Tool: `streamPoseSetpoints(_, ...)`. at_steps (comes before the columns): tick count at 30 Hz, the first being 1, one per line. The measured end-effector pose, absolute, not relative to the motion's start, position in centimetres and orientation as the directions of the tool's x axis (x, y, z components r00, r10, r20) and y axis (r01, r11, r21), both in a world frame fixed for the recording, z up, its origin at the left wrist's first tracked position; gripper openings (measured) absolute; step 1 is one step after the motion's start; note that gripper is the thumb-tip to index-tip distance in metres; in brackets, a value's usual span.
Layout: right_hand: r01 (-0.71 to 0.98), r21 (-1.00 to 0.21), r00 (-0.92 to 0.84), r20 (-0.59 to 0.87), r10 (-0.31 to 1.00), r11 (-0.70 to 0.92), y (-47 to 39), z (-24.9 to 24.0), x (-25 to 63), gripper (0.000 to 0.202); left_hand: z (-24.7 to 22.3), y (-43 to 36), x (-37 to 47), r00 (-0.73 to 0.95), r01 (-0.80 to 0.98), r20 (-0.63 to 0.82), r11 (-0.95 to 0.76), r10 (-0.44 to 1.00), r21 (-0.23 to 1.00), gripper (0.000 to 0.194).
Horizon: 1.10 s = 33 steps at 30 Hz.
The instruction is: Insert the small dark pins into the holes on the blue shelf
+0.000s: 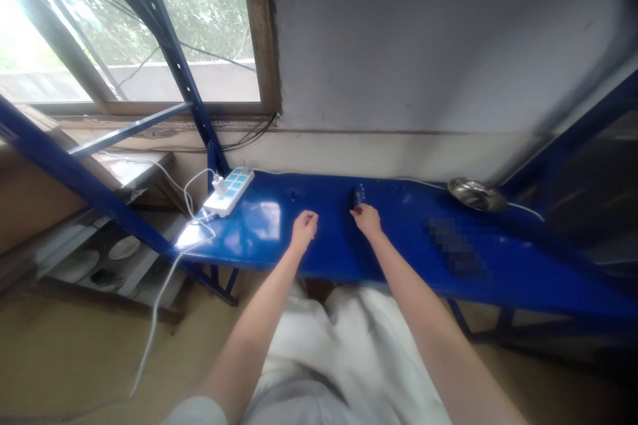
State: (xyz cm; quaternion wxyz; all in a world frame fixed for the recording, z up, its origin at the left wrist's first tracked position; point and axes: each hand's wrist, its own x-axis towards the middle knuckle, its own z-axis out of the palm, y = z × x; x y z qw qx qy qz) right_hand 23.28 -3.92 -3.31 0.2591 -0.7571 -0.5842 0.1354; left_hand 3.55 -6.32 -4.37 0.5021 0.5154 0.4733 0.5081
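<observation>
Above the blue table (pixel 329 252), my left hand (pixel 304 229) is closed, its fingers curled round something too small to make out. My right hand (pixel 367 219) is closed too, its thumb and fingers pinched at the near end of a small dark object (pixel 355 196). Small clear pieces (pixel 361 194) lie just beside that dark object. A tiny dark item (pixel 293 196) rests on the table beyond my left hand.
A white power strip (pixel 229 192) with a plug and cable sits at the table's left end. A shiny metal dish (pixel 476 194) lies at the back right. Blue frame posts rise at both sides. A shelf (pixel 149 259) stands at left.
</observation>
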Motion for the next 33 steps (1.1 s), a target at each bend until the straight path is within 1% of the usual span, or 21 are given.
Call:
streamPoseSetpoints(3,0.793,-0.565,0.315,0.062,0.947,-0.227,-3.9,-3.3,23.8,0.021,-4.3,-6.4,3.6,0.031,-0.031,0.049,-0.048,0.998,0.998,0.019)
streamPoseSetpoints(6,0.779,-0.572,0.358,0.065,0.931,-0.259,-4.1,-3.4,24.3,0.021,-4.3,-6.4,3.5,0.028,-0.031,0.046,-0.045,0.999,0.998,0.020)
streamPoseSetpoints(12,0.766,-0.585,0.402,0.111,0.909,-0.267,-4.5,-3.8,24.3,0.021,-4.3,-6.4,3.5,0.040,-0.025,0.054,-0.053,0.998,0.998,0.018)
streamPoseSetpoints(17,0.722,-0.635,0.422,0.089,0.902,-0.275,-4.6,-3.7,24.2,0.020,-4.5,-6.3,3.5,0.031,-0.010,0.053,-0.052,0.998,0.999,0.018)
streamPoseSetpoints(21,0.711,-0.651,0.397,0.059,0.916,-0.266,-4.6,-3.5,24.4,0.023,-4.5,-6.3,3.5,0.032,-0.017,0.049,-0.048,0.998,0.999,0.019)
streamPoseSetpoints(24,0.694,-0.678,0.400,0.081,0.913,-0.244,-5.0,-3.5,24.3,0.039,-4.5,-6.3,3.6,0.025,-0.017,0.048,-0.047,0.999,0.999,0.018)
streamPoseSetpoints(26,0.658,-0.717,0.446,0.125,0.886,-0.230,-5.7,-3.5,23.8,0.045,-4.5,-6.3,3.6,0.029,-0.011,0.055,-0.054,0.998,0.998,0.017)
streamPoseSetpoints(28,0.593,-0.777,0.518,0.168,0.839,-0.211,-6.6,-3.5,23.2,0.042,-4.5,-6.3,3.6,0.033,-0.006,0.062,-0.061,0.998,0.998,0.016)
streamPoseSetpoints(30,0.527,-0.836,0.570,0.213,0.793,-0.154,-7.6,-3.4,22.4,0.034,-4.5,-6.3,3.5,0.035,-0.002,0.065,-0.065,0.997,0.998,0.016)
streamPoseSetpoints(33,0.489,-0.872,0.553,0.287,0.782,-0.026,-8.9,-3.3,21.5,0.025,-4.4,-6.3,3.5,0.037,0.009,0.070,-0.070,0.997,0.997,0.016)
